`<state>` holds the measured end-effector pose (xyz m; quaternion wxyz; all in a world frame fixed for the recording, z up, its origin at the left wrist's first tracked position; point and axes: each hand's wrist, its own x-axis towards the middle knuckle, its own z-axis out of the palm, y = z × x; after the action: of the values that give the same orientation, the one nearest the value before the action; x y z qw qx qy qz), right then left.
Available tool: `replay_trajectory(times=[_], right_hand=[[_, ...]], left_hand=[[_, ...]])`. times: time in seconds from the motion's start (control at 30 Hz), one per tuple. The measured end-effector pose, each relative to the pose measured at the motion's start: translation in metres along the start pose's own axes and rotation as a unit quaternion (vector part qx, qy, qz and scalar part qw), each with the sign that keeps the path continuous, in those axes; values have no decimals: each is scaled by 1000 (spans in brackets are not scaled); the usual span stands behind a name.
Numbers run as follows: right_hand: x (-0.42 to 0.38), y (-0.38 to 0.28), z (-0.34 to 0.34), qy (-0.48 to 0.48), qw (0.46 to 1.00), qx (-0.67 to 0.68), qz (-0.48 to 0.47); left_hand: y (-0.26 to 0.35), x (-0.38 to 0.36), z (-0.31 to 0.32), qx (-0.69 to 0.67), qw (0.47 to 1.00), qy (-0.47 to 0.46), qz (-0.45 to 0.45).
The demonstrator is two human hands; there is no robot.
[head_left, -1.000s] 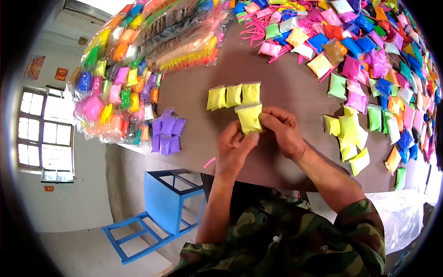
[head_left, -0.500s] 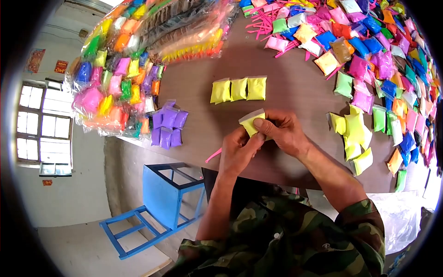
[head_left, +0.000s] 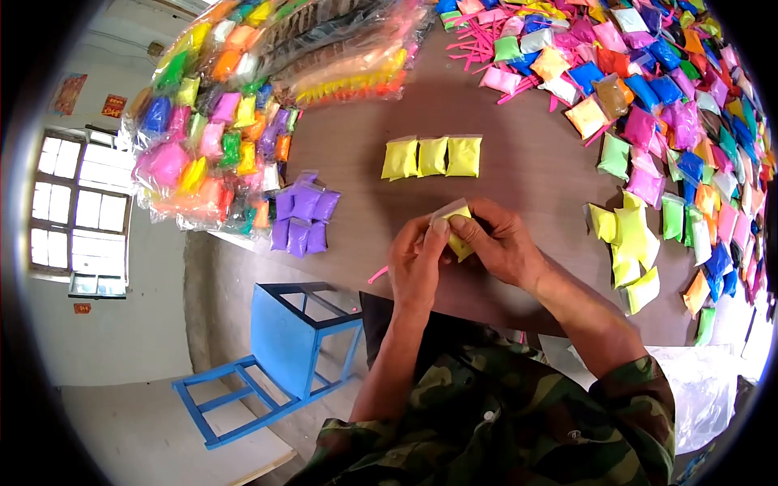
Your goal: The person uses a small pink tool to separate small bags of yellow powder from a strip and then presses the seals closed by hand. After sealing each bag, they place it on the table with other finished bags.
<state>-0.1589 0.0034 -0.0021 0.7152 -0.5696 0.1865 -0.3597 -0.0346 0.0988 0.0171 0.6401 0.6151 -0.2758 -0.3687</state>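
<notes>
Between my two hands is a small yellow packet (head_left: 459,232) with a clear top edge, held just above the brown table. My left hand (head_left: 417,257) pinches its left side with the thumb on top. My right hand (head_left: 504,245) grips its right side, thumb pressed on the face. Beyond my hands, a row of three yellow packets (head_left: 432,156) lies flat on the table. More yellow packets (head_left: 632,241) are bunched to the right of my right arm. A cluster of purple packets (head_left: 304,212) lies to the left.
A large heap of mixed coloured packets (head_left: 640,89) covers the right side, with pink plastic sticks (head_left: 486,40) at its far edge. Clear bags of coloured packets (head_left: 219,138) fill the far left. A blue chair (head_left: 284,340) stands beside the table (head_left: 348,235).
My fingers have shifted on the yellow packet, which is now turned more upright and more covered by my left thumb. The whole view has shifted slightly.
</notes>
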Motion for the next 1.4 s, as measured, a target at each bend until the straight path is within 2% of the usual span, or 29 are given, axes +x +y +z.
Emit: replay_trajectory(times=[0.03, 0.1, 0.33, 0.4, 0.47, 0.53, 0.6, 0.63, 0.7, 0.83, 0.9, 0.97, 1.03, 1.1, 1.13, 1.2, 1.27, 1.4], right_hand=[[1, 1, 0, -2, 1000, 1, -1], [2, 2, -4, 9, 987, -157, -43], [0, -13, 5, 5, 985, -173, -16], [-1, -20, 2, -15, 983, -177, 38], [-2, -14, 0, -6, 974, -222, -31], [-3, -18, 3, 3, 976, -214, -50], [-1, -11, -1, 16, 953, -283, -103], [-2, -12, 2, 1, 953, -277, -119], [-2, -16, 5, 25, 937, -323, -127], [1, -18, 11, 16, 940, -309, -146], [-1, -17, 11, 22, 950, -299, -90], [-2, -9, 4, 22, 948, -309, -75], [-3, -6, 2, 24, 946, -318, -58], [-4, -7, 2, 14, 955, -291, -50], [-3, -6, 3, 11, 955, -292, -52], [-2, -3, 8, 18, 947, -301, -113], [-4, -2, 6, 9, 948, -298, -112], [-2, -3, 6, -4, 939, -317, -131]], left_hand=[[-7, 1, -1, 1, 1000, 2, 1], [-19, 1, 0, -58, 998, 25, 29], [-29, -5, -7, -95, 994, 39, 27], [-27, -6, -9, -50, 998, 45, -9], [-29, -6, -11, -40, 999, 26, -9], [-28, -3, -14, -14, 999, -17, -38], [-16, -1, -11, -73, 994, -53, -61], [-20, 1, -14, -71, 996, -40, -44], [-29, 7, -18, -35, 995, -93, -21], [-37, 4, -19, -64, 995, -78, 24], [-38, 3, -17, -109, 991, -74, 35], [-37, 3, -15, -95, 992, -65, 44], [-30, 4, -17, -56, 995, -81, -31], [-23, 6, -18, -46, 995, -80, -29], [-19, 6, -19, -24, 996, -85, -28], [-18, 6, -20, -3, 996, -88, -27], [-22, 5, -20, 17, 996, -81, 12], [-30, 2, -18, -39, 999, -28, -17]])
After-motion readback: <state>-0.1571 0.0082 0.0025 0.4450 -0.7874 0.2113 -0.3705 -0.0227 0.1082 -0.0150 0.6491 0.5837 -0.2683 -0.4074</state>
